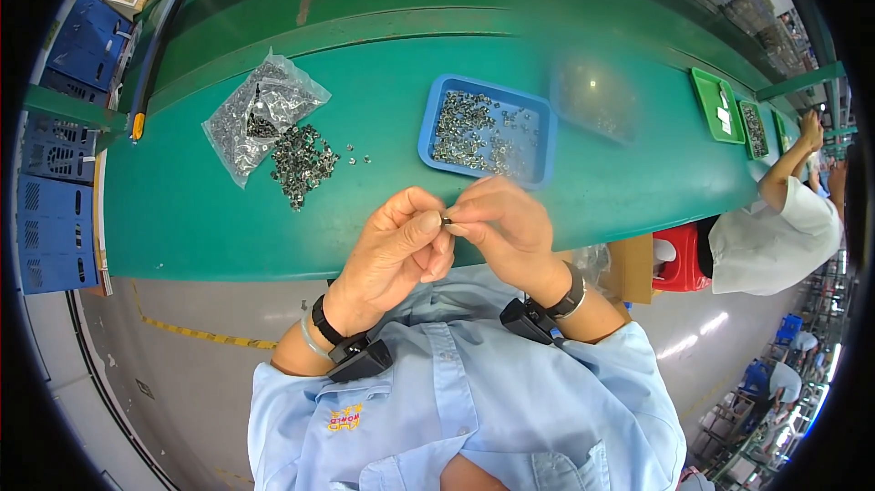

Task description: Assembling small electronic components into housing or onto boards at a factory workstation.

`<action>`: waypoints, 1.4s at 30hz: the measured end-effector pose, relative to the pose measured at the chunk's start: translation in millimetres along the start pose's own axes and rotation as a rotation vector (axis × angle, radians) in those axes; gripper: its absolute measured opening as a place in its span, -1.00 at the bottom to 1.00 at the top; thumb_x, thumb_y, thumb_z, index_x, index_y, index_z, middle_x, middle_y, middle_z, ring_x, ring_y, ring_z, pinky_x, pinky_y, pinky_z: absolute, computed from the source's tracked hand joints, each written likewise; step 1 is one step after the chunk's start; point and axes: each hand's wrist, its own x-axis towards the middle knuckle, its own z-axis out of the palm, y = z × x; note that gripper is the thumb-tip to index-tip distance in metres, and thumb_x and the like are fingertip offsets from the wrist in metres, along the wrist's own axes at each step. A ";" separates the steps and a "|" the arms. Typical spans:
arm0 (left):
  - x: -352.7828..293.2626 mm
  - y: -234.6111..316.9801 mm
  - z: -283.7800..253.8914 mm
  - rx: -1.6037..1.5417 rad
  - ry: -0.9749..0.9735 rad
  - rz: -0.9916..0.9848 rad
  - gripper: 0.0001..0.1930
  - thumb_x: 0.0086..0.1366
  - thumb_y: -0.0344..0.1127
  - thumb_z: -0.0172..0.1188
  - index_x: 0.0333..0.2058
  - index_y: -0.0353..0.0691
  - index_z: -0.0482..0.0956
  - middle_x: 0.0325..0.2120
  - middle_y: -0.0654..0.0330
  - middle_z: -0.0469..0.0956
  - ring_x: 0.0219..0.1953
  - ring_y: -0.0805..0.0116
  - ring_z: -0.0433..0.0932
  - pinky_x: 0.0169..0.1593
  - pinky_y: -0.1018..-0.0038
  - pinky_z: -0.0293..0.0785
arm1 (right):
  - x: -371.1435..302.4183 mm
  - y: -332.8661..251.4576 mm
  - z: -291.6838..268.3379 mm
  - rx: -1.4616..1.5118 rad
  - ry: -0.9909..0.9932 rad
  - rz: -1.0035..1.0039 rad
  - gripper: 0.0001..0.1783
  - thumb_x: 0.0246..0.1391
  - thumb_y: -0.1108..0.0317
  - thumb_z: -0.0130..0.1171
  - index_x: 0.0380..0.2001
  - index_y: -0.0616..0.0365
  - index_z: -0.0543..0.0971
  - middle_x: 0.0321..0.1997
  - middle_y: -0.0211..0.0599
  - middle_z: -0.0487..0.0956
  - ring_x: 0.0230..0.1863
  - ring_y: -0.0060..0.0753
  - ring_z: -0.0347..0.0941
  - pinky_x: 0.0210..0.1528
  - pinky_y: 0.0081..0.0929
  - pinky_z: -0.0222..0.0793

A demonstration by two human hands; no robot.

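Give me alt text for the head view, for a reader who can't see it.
The left hand and right hand hold a tiny dark part between them near the edge of a green table. Beyond, small metal parts lie heaped against a clear bag; a blue tray holds more.

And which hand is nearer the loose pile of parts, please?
Left: the left hand is below and right of the loose pile in view; the right hand is farther to the right.
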 end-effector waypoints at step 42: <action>-5.0 6.9 8.1 0.235 0.155 0.006 -0.84 0.28 -0.26 0.10 -0.31 -0.21 0.39 -0.62 0.23 0.43 -0.64 0.48 0.37 -0.60 0.58 0.25 | -3.1 0.1 2.5 -0.054 -0.034 0.061 -0.87 -0.11 0.50 0.26 -0.44 0.12 0.53 -0.44 -0.33 0.54 -0.41 -0.37 0.48 -0.43 -0.51 0.39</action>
